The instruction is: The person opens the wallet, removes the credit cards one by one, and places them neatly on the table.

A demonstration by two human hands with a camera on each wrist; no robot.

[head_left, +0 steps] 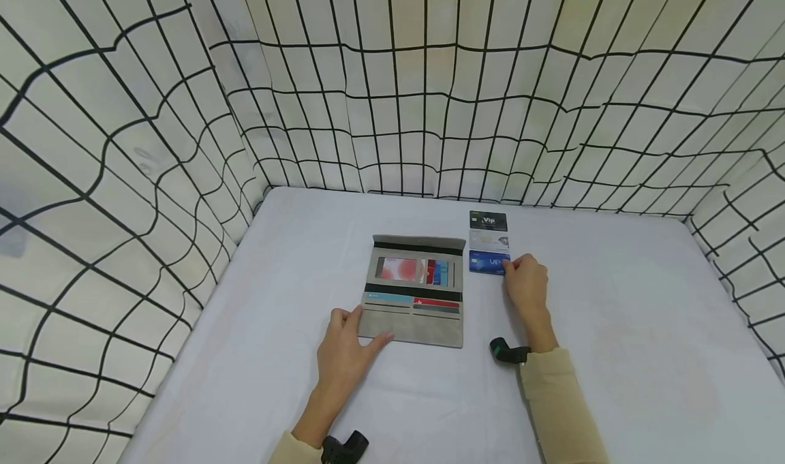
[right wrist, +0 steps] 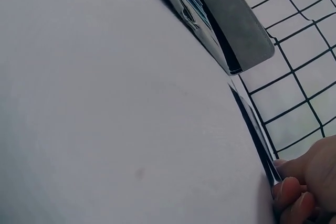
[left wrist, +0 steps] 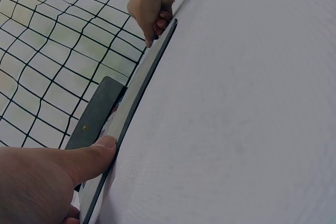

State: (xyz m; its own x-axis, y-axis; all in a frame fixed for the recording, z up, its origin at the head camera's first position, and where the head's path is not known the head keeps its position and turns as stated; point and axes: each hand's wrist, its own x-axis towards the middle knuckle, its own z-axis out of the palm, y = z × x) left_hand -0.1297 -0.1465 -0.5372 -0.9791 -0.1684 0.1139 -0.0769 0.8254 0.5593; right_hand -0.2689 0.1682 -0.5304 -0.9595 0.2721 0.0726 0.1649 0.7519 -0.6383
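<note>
A grey bifold wallet (head_left: 411, 328) lies unfolded on the white table, several cards in its slots and window pockets. At its near left corner is my left hand (head_left: 345, 355), thumb and forefinger spread. The thumb (left wrist: 92, 156) rests along the wallet's near edge in the left wrist view. To the wallet's right, a blue VIP card (head_left: 486, 262) lies nearest me in a column, below a silver card (head_left: 488, 240) and a black Vip card (head_left: 488, 220). My right hand (head_left: 529, 288) pinches the blue card's right edge between thumb and fingers.
The white tabletop (head_left: 625, 328) stretches out on both sides of the wallet. Black netting (head_left: 398, 96) over pale walls rises along the back and sides. Each wrist wears a black camera strap, such as the right wrist camera (head_left: 506, 351).
</note>
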